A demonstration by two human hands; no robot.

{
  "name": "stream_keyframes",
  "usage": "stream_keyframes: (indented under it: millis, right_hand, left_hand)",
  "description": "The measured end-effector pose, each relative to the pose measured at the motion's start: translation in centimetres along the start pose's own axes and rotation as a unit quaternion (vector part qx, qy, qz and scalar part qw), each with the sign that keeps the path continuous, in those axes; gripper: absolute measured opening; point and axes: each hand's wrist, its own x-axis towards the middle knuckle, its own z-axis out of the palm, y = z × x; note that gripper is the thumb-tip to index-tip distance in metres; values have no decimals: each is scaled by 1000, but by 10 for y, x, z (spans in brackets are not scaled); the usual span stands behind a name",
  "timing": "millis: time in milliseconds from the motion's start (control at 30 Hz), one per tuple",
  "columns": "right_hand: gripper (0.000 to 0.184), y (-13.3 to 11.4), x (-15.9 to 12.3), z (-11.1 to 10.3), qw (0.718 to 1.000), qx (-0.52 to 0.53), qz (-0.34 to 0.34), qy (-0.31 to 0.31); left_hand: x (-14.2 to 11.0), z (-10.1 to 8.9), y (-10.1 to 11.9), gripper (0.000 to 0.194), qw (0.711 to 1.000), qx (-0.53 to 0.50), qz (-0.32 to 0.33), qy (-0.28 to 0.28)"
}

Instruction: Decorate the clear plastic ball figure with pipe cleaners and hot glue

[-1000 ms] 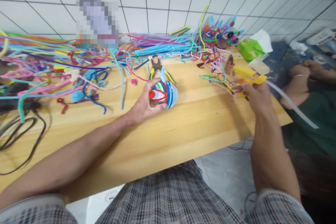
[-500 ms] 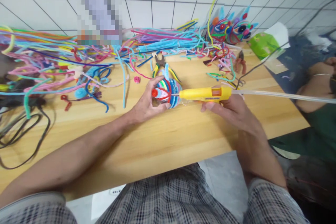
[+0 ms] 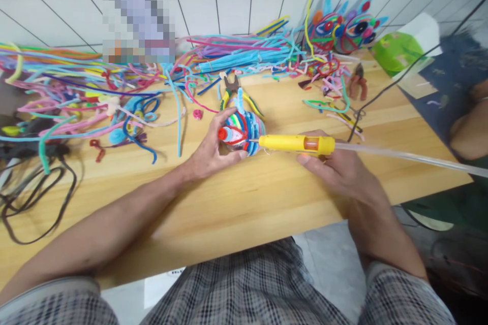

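Observation:
My left hand (image 3: 209,150) is closed round a small multicoloured pipe-cleaner figure (image 3: 244,129) resting on the wooden table (image 3: 247,198). My right hand (image 3: 335,167) grips a yellow glue gun (image 3: 297,143) held level, a clear glue stick (image 3: 412,156) trailing out to the right. The gun's nozzle touches the right side of the figure. Yellow-handled pliers (image 3: 233,90) lie just behind the figure.
Loose pipe cleaners (image 3: 95,91) of many colours cover the back and left of the table. Two finished colourful figures (image 3: 346,25) stand at the back right beside a green tissue pack (image 3: 400,51). Red pliers (image 3: 359,84), black cables (image 3: 34,193) at left. Another person's arm (image 3: 470,127) at right.
My right hand has swung the glue gun from the right side of the table in to the figure, and its nozzle now touches it. The left hand has kept hold of the figure.

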Motion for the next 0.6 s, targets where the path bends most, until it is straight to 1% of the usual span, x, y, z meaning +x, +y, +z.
stream_keyframes:
  millis: [133,267,433,600]
  right_hand:
    - [33,0,0,3,1000,-18,-6,4]
    - [31,-1,1,6,999,-30,-12,-7]
    - [28,0,-1,6,999,-40,-14,-16]
    - [20,-1,-3,5,997,-66,-45,0]
  left_hand:
    - [1,0,0,102,1000,2,7,-4]
    - [2,1,3,100,1000,6,12,-4]
    - [4,2,2,99,999,18,45,-3]
    - [5,1,-3,99,997,32,68,-9]
